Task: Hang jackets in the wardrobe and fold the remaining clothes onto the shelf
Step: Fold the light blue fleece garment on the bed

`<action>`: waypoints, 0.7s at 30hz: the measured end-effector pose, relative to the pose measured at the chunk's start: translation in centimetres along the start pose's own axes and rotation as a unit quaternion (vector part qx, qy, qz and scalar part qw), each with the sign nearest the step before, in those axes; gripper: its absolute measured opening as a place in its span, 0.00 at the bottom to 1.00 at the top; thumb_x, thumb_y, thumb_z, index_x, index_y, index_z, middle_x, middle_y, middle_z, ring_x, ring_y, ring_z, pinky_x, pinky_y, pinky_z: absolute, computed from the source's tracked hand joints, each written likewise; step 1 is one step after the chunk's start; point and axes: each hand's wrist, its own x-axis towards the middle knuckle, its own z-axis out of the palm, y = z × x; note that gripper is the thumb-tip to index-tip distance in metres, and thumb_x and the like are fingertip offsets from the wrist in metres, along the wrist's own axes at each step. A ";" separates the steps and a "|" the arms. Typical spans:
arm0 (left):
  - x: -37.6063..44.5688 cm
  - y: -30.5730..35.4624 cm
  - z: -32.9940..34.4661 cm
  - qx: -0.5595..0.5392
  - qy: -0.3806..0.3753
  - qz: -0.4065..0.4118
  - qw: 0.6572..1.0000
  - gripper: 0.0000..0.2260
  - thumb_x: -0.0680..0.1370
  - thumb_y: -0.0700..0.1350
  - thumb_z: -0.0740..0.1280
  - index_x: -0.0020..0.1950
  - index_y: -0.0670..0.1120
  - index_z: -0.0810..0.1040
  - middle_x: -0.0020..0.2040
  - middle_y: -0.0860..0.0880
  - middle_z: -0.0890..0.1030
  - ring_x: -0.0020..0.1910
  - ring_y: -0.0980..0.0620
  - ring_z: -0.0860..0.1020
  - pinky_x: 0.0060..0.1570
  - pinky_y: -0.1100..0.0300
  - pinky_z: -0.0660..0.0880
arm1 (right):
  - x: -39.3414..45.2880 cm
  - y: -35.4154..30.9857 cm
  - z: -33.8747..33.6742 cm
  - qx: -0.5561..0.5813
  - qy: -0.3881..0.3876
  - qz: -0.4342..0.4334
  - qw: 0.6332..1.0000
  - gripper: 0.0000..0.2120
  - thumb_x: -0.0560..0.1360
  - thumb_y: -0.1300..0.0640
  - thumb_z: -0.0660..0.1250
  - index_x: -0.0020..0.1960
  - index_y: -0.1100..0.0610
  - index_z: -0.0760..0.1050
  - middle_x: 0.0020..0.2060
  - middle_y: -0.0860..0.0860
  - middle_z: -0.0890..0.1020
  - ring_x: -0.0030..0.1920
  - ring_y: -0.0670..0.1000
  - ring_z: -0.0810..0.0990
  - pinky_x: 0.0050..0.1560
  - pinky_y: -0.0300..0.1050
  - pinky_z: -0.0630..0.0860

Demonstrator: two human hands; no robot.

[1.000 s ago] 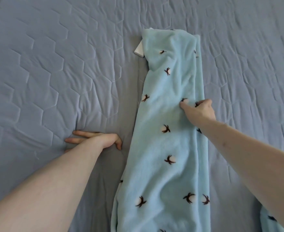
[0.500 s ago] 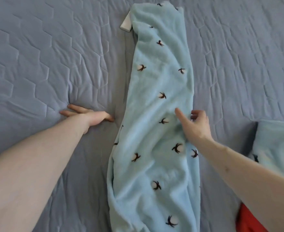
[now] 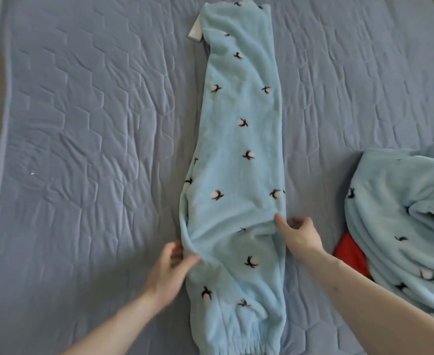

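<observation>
Your left hand (image 3: 168,265), flat on the quilt a sec ago, has come across to the near-left edge of the fleece trousers (image 3: 239,175) and now pinches that edge between thumb & fingers; it's motion-blurred, so exact finger lay is hard to read. Your right hand (image 3: 300,234) has slid back toward you from mid-leg to the right edge, thumb on top & fingers curled under the fabric, gripping it. Both hands now hold the trousers at about the same level, just above the elastic waistband (image 3: 239,348) nearest you. The garment lies lengthways, folded leg-on-leg, on the grey quilted bedspread (image 3: 83,124), w/ a white tag (image 3: 195,33) poking out at the far end. Judgement: smoothing's done, the crosswise fold is next. At right, a 2nd blue fleece piece (image 3: 400,226) over something red (image 3: 351,254) is not yet folded; shelf & wardrobe aren't in view
</observation>
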 end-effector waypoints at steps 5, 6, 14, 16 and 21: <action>-5.5 -4.4 4.6 -0.008 -0.063 -0.111 0.992 0.26 0.63 0.60 0.79 0.56 0.56 0.74 0.49 0.61 0.83 0.42 0.64 0.82 0.34 0.72 0.74 | -4.3 4.7 0.2 -0.063 -0.169 0.042 0.983 0.35 0.68 0.38 0.77 0.67 0.55 0.71 0.57 0.49 0.81 0.53 0.51 0.82 0.48 0.45 0.79; -6.1 -5.0 5.1 0.003 -0.058 -0.126 0.990 0.26 0.63 0.59 0.80 0.56 0.56 0.73 0.50 0.61 0.82 0.44 0.63 0.82 0.35 0.69 0.75 | -5.5 5.8 0.4 -0.084 -0.199 0.049 0.975 0.33 0.68 0.40 0.78 0.65 0.54 0.71 0.56 0.49 0.81 0.53 0.50 0.82 0.46 0.43 0.79; -7.8 -8.3 4.9 0.031 -0.025 -0.170 0.985 0.12 0.72 0.53 0.76 0.51 0.52 0.79 0.45 0.56 0.83 0.43 0.59 0.81 0.37 0.67 0.75 | -13.1 12.0 4.9 -0.038 -0.182 0.071 0.980 0.12 0.76 0.51 0.71 0.57 0.56 0.80 0.46 0.51 0.85 0.48 0.51 0.83 0.54 0.53 0.81; -8.5 -8.4 4.3 0.032 -0.045 -0.180 0.982 0.11 0.73 0.50 0.76 0.51 0.52 0.78 0.48 0.52 0.84 0.46 0.53 0.83 0.42 0.62 0.80 | -14.0 12.0 4.8 -0.068 -0.192 0.082 0.976 0.12 0.77 0.51 0.69 0.56 0.57 0.80 0.48 0.53 0.85 0.50 0.55 0.83 0.55 0.53 0.81; -11.9 -9.1 2.4 0.040 -0.114 -0.250 0.961 0.18 0.73 0.45 0.75 0.60 0.41 0.78 0.52 0.44 0.84 0.49 0.47 0.84 0.39 0.58 0.82 | -17.1 11.3 3.0 -0.106 -0.272 0.164 0.942 0.14 0.75 0.57 0.70 0.57 0.63 0.77 0.51 0.61 0.84 0.47 0.59 0.85 0.39 0.49 0.83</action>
